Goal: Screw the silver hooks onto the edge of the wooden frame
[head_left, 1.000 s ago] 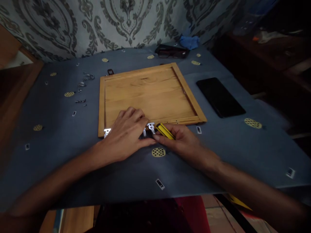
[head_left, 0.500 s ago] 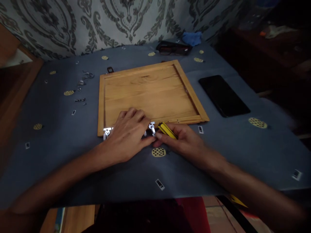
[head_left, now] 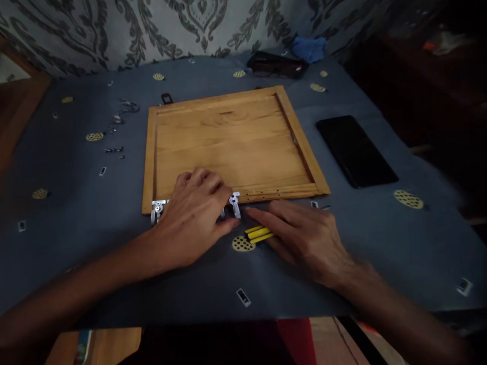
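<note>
Blue-clothed counter [head_left: 190,291] bears a framed wooden panel [head_left: 228,144], a silver metal fitting [head_left: 235,206] along its near edge. The left hand [head_left: 194,213] clasps that fitting; the right hand [head_left: 310,235], wrapped around a yellow-handled tool [head_left: 260,234], has turned over and backed off, so work on the fitting seems paused.

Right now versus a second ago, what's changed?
The right hand has turned more back-up and shifted right and nearer the person, still gripping the yellow-and-black ridged handle; the handle's visible end moved off the framed rectangular wooden panel's near edge. Nothing visibly let go. Unchanged: left hand over the silver metal hinges, panel in place.
</note>
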The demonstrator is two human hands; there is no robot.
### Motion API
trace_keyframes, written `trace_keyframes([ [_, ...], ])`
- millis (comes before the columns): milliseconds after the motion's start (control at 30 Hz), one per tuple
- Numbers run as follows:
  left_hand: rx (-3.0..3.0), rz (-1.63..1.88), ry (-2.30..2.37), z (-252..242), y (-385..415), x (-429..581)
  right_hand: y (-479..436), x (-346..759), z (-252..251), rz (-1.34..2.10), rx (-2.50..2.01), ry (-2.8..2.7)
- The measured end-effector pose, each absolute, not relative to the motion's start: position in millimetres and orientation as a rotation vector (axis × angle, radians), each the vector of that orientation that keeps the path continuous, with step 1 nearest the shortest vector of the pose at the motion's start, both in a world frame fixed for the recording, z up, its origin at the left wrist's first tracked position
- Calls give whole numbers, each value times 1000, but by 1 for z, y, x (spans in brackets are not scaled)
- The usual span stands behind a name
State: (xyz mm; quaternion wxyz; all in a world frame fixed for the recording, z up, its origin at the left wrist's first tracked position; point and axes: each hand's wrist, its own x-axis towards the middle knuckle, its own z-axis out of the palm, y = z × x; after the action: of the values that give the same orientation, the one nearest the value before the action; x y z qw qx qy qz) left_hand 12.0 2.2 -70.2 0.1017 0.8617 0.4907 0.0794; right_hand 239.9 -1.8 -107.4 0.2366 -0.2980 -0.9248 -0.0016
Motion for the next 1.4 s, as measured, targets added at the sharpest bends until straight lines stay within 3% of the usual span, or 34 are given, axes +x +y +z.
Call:
trace_keyframes([
  [1400, 2470, 273, 1414, -70, 3, 13, -2, 235, -116, 76, -854, -2585],
])
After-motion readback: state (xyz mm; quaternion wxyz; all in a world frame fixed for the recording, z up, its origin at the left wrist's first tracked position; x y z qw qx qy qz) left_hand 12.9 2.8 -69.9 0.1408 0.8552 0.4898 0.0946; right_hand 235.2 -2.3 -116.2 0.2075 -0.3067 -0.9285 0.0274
